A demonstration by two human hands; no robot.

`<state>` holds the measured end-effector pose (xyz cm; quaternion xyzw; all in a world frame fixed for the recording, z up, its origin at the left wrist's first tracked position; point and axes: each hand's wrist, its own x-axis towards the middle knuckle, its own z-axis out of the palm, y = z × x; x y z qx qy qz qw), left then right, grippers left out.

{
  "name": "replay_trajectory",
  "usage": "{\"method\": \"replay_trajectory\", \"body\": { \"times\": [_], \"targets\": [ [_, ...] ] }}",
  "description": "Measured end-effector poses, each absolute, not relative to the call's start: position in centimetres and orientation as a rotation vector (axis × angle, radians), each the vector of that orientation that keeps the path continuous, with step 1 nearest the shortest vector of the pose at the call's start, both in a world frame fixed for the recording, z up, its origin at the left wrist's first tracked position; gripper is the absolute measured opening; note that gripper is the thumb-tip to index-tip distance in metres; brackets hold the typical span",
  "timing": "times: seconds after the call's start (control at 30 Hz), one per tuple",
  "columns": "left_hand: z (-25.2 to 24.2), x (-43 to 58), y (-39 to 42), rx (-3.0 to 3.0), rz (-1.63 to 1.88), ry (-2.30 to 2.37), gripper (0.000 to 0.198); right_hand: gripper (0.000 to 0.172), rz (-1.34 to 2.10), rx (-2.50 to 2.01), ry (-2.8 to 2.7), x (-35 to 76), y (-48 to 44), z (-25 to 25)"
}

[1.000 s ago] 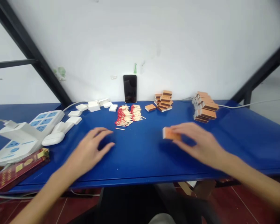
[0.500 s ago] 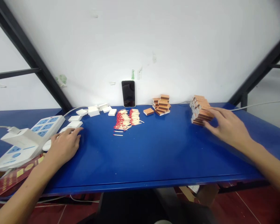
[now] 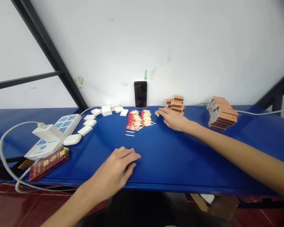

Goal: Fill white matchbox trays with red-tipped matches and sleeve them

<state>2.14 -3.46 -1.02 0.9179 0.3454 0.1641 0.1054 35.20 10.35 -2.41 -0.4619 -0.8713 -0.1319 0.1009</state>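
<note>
My left hand (image 3: 118, 168) is low over the front middle of the blue table, its fingers closed on a small white matchbox tray (image 3: 133, 150), mostly covered by the hand. Further back, my right hand (image 3: 173, 119) has its fingertips closed over an orange-brown matchbox (image 3: 157, 113), of which only the left end shows. Just behind that hand rises a small pile of matchboxes (image 3: 177, 102). Left of it lie heaps of red-tipped matches (image 3: 135, 121), with two single matches (image 3: 129, 135) in front. Several white trays (image 3: 106, 111) are scattered at the back left.
A bigger stack of matchboxes (image 3: 223, 116) stands on the right. A phone (image 3: 140, 94) leans against the wall. To the left are a white power strip (image 3: 69, 121) with a plugged charger and cable, a white oval object (image 3: 72, 139) and a dark red box (image 3: 49, 164).
My left hand has come from the white trays to the front middle, bringing one tray. My right hand has left the big stack and moved left onto the single matchbox. The view has shifted left.
</note>
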Motion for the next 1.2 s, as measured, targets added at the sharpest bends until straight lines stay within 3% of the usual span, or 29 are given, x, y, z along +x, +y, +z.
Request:
{"method": "replay_trajectory", "body": {
  "times": [0.2,0.3,0.4,0.7,1.2],
  "targets": [
    [0.3,2.5,-2.8,2.722,0.536,0.809,0.027,0.042,-0.418,-1.365,-2.612,35.0,4.9,-2.4],
    [1.4,0.4,0.6,2.755,0.69,0.97,0.025,0.039,-0.538,-1.416,-2.616,35.1,-0.6,-1.8],
    [1.5,-0.5,4.1,2.768,0.521,1.149,0.031,0.035,-0.569,-1.377,-2.621,33.3,-3.2,-0.8],
    [-0.2,0.7,7.1,2.749,0.202,1.212,0.025,0.028,-0.219,-1.297,-2.73,25.1,5.2,0.0],
    [1.1,1.3,0.0,2.879,-0.162,1.221,0.023,0.02,0.237,-1.215,-2.758,25.5,8.4,-0.2]
  ]
}}
